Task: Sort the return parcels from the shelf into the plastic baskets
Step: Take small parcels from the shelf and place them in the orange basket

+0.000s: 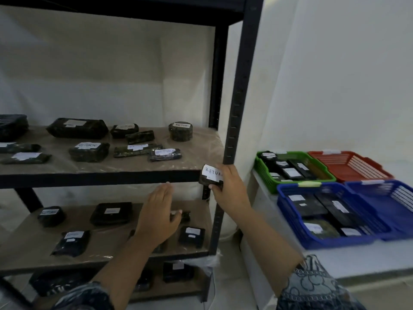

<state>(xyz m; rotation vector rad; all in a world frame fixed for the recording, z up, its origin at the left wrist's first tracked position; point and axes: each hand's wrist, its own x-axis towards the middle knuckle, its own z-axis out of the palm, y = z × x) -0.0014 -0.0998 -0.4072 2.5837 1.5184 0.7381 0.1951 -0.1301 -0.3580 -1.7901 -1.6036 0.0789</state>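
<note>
The right hand (228, 189) holds a small black-wrapped parcel with a white paper label reading "RETURN" (211, 177) in front of the front edge of the black metal shelf unit with brown boards (234, 108), by its right front post; the fingers are clamped around the parcel's right side, thumb underneath. The left hand (159, 213) is spread flat, fingers apart and gripping nothing, in front of the lower shelf board, with a small dark parcel (185, 217) just beyond its thumb. More black-wrapped parcels with white labels lie on the middle board, among them a round one marked "RETURN" (180, 130), and others on the boards below. To the right, on a white worktop (335, 262), four plastic baskets sit close together: a green basket (263, 173) and a near blue basket (288, 211), both holding black parcels, a red-orange basket (348, 166) and a second blue basket (397, 198) at the frame's right edge
</note>
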